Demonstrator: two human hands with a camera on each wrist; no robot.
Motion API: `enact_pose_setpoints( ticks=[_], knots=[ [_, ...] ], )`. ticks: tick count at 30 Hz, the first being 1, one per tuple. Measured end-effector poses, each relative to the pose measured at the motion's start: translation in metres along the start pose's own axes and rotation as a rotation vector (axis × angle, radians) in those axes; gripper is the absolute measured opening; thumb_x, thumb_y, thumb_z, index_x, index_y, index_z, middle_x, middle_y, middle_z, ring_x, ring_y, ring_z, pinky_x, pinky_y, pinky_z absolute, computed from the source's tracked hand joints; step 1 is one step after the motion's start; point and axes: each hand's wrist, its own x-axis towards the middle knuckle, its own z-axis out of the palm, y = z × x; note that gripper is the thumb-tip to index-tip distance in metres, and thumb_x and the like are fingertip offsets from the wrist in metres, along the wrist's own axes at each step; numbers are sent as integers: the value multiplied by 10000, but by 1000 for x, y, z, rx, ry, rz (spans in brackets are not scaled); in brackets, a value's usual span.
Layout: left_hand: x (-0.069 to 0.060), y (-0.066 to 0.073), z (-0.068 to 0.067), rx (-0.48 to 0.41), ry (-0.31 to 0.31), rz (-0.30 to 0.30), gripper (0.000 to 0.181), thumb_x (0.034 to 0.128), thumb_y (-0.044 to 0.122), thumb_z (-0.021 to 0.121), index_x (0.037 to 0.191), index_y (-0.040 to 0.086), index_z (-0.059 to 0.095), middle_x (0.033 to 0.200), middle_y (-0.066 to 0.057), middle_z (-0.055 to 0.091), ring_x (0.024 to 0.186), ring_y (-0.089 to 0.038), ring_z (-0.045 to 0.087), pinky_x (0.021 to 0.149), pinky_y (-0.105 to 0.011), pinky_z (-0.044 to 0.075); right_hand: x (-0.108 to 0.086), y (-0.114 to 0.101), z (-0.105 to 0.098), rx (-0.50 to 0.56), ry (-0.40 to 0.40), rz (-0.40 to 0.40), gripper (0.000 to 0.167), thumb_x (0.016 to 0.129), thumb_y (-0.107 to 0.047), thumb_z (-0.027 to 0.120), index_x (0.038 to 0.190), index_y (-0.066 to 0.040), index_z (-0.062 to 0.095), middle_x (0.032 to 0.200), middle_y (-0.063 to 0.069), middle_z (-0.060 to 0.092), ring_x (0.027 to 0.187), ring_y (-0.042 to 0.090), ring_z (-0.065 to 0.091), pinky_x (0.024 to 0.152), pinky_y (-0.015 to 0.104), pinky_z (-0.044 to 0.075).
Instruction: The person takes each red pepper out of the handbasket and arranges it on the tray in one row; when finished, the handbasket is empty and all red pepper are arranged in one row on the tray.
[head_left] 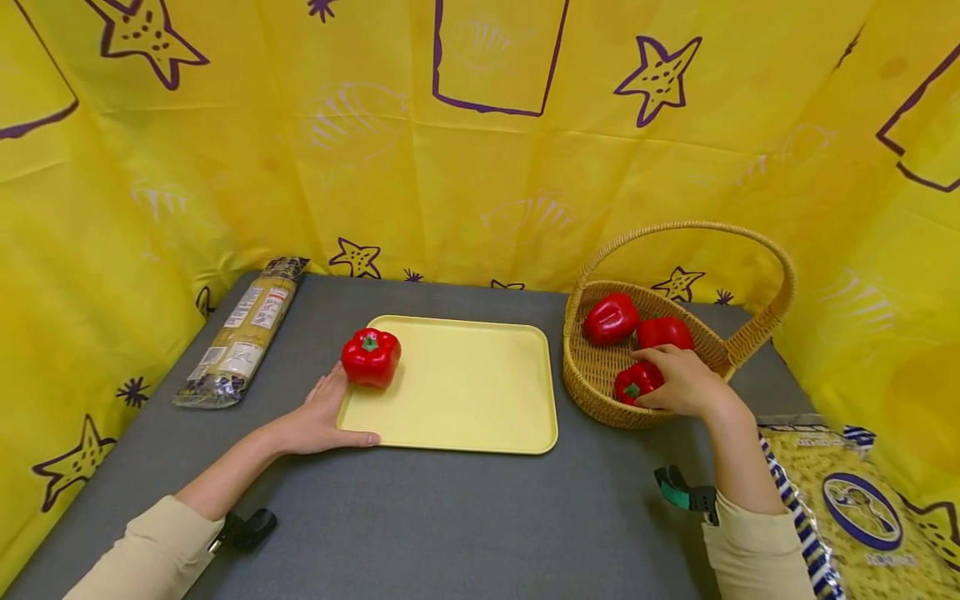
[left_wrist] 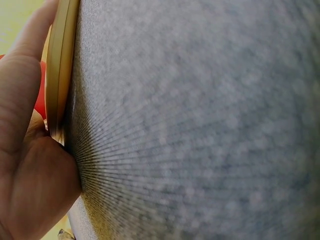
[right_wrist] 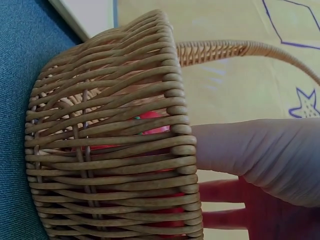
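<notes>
My left hand rests at the near left corner of a pale yellow tray, thumb along the front edge and fingers stretched along the left side. Beside those fingers, a red bell pepper sits upright at the tray's left edge. My right hand reaches into a wicker basket and grips a small red bell pepper between thumb and fingers. Farther back in the basket lie two more red peppers, one at the left and one partly behind my hand. The basket wall hides most of the grip in the right wrist view.
The basket's tall handle arches over its right and back. A long clear packet of noodles lies at the left, and a yellow pasta bag at the right. A yellow patterned curtain surrounds the grey table.
</notes>
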Motion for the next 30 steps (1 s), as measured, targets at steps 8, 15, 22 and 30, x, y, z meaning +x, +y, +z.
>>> enact_pose_setpoints(
  ticks=[8, 15, 22, 30],
  knots=[
    [2, 1, 0, -3, -1, 5, 1146, 774, 496, 770, 1545, 62, 42, 1590, -207, 61, 1438, -459, -46, 1053, -723, -6, 3, 3, 1, -5, -9, -35, 628, 752, -231, 808, 1262, 54, 577, 1272, 337, 518, 1142, 513, 469, 939, 651, 386],
    [2, 3, 0, -8, 4, 4, 1150, 770, 492, 773, 1545, 62, 40, 1590, -206, 58, 1439, -455, -49, 1056, -719, -10, 5, 3, 0, 34, -45, -16, 656, 767, -260, 807, 1283, 53, 551, 1235, 299, 556, 1096, 444, 518, 906, 615, 436],
    [2, 2, 0, -5, 4, 4, 1148, 770, 493, 771, 1544, 60, 42, 1588, -211, 58, 1436, -462, -46, 1048, -727, -10, 6, 7, 0, 19, -48, -42, 653, 766, -295, 812, 1250, 62, 559, 1161, 265, 597, 1026, 409, 556, 863, 592, 466],
    [0, 1, 1, -5, 9, 11, 1153, 768, 494, 773, 1547, 70, 36, 1591, -203, 51, 1437, -457, -42, 1050, -724, -5, 1, 7, 2, 33, 22, -62, 642, 766, -362, 812, 1201, 53, 588, 1093, 193, 638, 958, 347, 583, 843, 547, 493]
  ],
)
